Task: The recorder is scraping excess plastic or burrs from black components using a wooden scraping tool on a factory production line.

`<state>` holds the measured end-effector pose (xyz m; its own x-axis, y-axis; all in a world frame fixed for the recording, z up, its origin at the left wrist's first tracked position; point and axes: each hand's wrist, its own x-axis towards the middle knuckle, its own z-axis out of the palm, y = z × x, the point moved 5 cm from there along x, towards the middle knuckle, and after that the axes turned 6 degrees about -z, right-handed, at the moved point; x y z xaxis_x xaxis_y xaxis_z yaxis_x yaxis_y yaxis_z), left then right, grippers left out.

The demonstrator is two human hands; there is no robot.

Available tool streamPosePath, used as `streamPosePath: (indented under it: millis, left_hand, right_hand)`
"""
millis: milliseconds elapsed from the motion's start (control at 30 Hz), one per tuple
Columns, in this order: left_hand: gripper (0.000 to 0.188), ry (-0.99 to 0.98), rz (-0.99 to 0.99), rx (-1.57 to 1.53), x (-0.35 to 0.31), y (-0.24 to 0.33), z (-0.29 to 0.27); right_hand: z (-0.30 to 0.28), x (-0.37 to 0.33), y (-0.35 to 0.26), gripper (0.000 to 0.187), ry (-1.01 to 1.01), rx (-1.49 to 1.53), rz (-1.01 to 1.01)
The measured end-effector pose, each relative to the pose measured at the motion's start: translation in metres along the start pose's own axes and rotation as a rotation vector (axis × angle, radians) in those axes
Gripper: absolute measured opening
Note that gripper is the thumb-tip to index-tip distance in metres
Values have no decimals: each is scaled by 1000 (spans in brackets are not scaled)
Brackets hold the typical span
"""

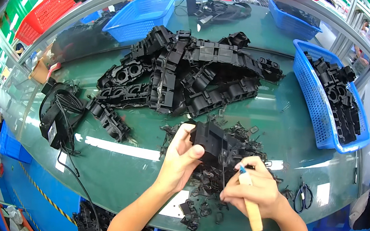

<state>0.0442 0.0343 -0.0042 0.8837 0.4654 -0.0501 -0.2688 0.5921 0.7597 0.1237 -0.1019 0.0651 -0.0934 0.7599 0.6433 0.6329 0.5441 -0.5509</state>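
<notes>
My left hand (177, 163) grips a black moulded plastic part (209, 142), its thumb across the near side. In my right hand (257, 190) is a trimming knife with a pale yellow handle (253, 212) and a bit of blue near its upper end. The thin blade points toward the part's right side; whether it touches is hard to make out. Black plastic scraps (206, 184) lie under and around both hands. Beyond them rises a heap of similar black moulded parts (167, 71).
A blue basket (308, 101) of black parts stands at right, with dark-handled snips (303, 196) nearer me. At left sit a black device with coiled cable (61, 115) and a loose black part (109, 119). Another blue basket (142, 14) is behind the heap on the green tabletop (112, 171).
</notes>
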Motion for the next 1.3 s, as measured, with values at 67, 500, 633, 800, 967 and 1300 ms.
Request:
streamPosePath:
  millis: [67,500,633,800,967,1300]
  left_hand:
    - [50,-16,0,-132,0,2,5]
    - [62,-81,128,235,-9,0,17]
    - [62,-94,216,278,-9,0,14]
    - [61,-183,165,179,-11,-2,14]
    - [102,-149,-217,101,-8,-1,20]
    - [93,-217,-127,333,-7,-12,22]
  right_hand:
    - [-9,-1,-1,12,25,147,38]
    - [-9,-5,13,51,180,-556,198]
    - [-4,-11,16,24,257,-422,207]
    - [-10,-23,34,10,478,207,503]
    - [-16,-11,20,14,308,-252,92]
    - [-11,-13,27,16,271,-311,184]
